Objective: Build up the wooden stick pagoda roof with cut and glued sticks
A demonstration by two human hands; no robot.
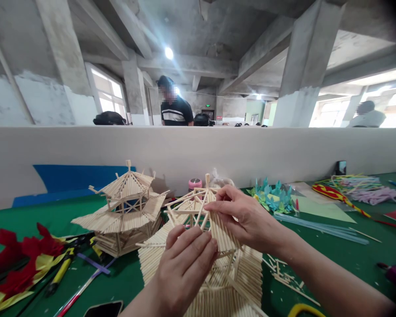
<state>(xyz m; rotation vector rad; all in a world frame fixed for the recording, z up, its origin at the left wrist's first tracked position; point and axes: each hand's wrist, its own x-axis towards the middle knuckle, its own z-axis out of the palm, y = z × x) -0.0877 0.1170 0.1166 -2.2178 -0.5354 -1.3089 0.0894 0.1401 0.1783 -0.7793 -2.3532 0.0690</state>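
Observation:
A pavilion model made of thin wooden sticks (pixel 237 273) stands on the green table right in front of me. My left hand (pixel 185 264) is curled against the near side of its upper roof, fingers pressed on a panel of sticks. My right hand (pixel 247 218) pinches the top edge of that same roof panel beside the open spoke frame (pixel 191 204). A second, finished stick pavilion (pixel 125 211) stands to the left, untouched.
Red and yellow paper (pixel 16 264), yellow-handled pliers (pixel 64 266) and a phone (pixel 104 309) lie at left. Teal paper flowers (pixel 273 198), clear straws (pixel 320 225), loose sticks (pixel 284 277) and coloured cords (pixel 359 185) lie at right. Two people stand beyond a white partition (pixel 284 149).

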